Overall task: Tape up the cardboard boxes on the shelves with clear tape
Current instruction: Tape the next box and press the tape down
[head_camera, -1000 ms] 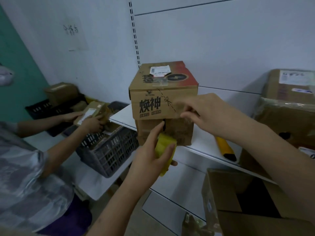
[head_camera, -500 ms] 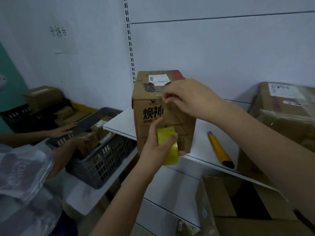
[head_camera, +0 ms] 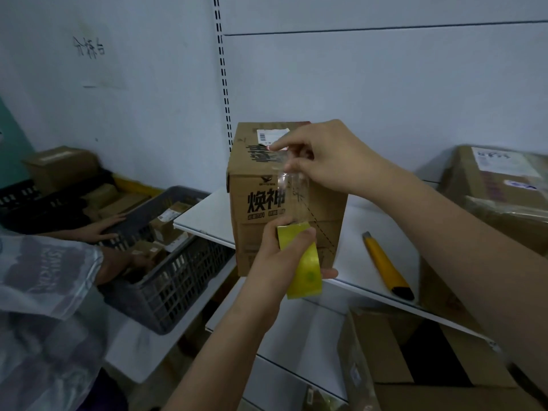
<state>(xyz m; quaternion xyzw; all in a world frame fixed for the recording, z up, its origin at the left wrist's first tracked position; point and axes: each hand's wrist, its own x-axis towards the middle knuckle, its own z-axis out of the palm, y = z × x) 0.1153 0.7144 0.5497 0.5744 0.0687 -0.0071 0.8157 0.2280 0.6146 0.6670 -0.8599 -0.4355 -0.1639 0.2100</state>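
Where white wall panels rise, the cardboard box [head_camera: 284,200] stands on a white shelf [head_camera: 358,232].

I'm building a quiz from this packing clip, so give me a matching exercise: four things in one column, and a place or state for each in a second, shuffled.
Things:
1. tape roll
2. utility knife
3. cardboard box
4. grey crate

Places or states:
A. lies flat on the white shelf, right of the box
B. gripped in the left hand
C. holds small parcels, left of the shelf
D. stands on the shelf, tape strip pulled up its front by the right hand

Pairs: 1-B, 2-A, 3-D, 4-C
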